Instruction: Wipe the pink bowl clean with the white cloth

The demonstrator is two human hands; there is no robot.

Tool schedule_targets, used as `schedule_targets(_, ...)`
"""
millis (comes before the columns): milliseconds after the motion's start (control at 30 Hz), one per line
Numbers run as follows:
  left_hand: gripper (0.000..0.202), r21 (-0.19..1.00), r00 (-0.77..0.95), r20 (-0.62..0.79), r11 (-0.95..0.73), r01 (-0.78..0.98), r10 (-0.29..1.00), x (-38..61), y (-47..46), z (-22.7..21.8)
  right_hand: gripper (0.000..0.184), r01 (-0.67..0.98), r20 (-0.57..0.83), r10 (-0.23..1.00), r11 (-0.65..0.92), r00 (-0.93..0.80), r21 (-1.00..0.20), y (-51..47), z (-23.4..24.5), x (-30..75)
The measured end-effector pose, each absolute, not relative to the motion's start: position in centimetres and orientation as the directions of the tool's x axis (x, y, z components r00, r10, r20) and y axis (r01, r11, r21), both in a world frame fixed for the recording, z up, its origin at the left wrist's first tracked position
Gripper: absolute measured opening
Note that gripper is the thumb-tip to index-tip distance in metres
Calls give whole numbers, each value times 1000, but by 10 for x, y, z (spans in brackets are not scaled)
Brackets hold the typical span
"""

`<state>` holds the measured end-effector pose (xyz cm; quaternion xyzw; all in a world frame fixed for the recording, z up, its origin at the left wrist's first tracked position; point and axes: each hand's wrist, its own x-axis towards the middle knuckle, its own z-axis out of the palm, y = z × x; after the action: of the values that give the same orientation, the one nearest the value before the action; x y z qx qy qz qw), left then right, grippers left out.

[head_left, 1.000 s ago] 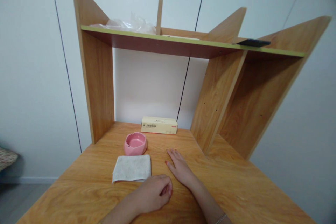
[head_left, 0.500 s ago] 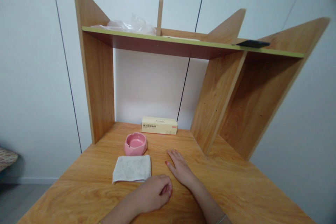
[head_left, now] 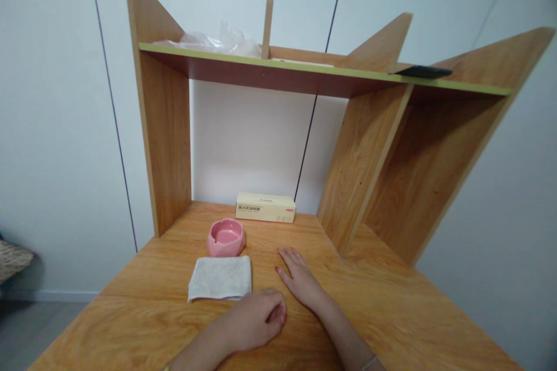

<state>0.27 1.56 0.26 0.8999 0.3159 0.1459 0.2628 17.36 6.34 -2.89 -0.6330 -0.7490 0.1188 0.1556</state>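
My left hand (head_left: 260,320) rests on the wooden desk, fingers curled into a loose fist with nothing showing in it. Its knuckles are close to the lower right corner of a folded pale grey cloth (head_left: 220,278). Palm down on the desktop, my right hand (head_left: 300,278) lies flat with its fingers extended, holding nothing. Just behind the cloth sits a pink faceted ashtray (head_left: 226,237) with a notched rim. A long cream box (head_left: 265,208) with dark printed characters stands farther back, near the wall.
A wooden shelf unit (head_left: 169,145) rises from the back of the desk (head_left: 391,313), with an upright divider (head_left: 365,168) at right. On its upper shelf are a clear plastic bag (head_left: 217,40) and a flat dark object (head_left: 424,72). Patterned fabric (head_left: 13,261) shows at far left.
The whole scene has shifted very slightly to the right in view. Both hands, the cloth, the ashtray and the box keep their places on the desk.
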Motion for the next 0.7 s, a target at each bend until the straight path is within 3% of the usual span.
schedule_targets(267, 13, 522, 766, 131, -701, 486, 629, 1, 16, 2, 56, 911, 96, 983, 182, -158, -370, 63, -31, 175)
schedule_targets(400, 13, 356, 814, 201, -815, 457, 545, 1, 9, 7, 51, 907, 155, 981, 167, -115, -386, 63, -30, 171)
schedule_targets(533, 14, 158, 834, 341, -901, 405, 434, 1, 1, 16, 37, 859, 377, 918, 291, -126, -422, 59, -23, 150)
schedule_targets(600, 17, 161, 774, 449, -892, 422, 447, -3, 3, 20, 31, 811, 431, 873, 415, -228, -412, 52, -19, 134)
schedule_targets(700, 19, 345, 533, 623, -813, 470, 573, -14, 13, 25, 28, 750, 430, 812, 555, -394, -360, 38, -15, 109)
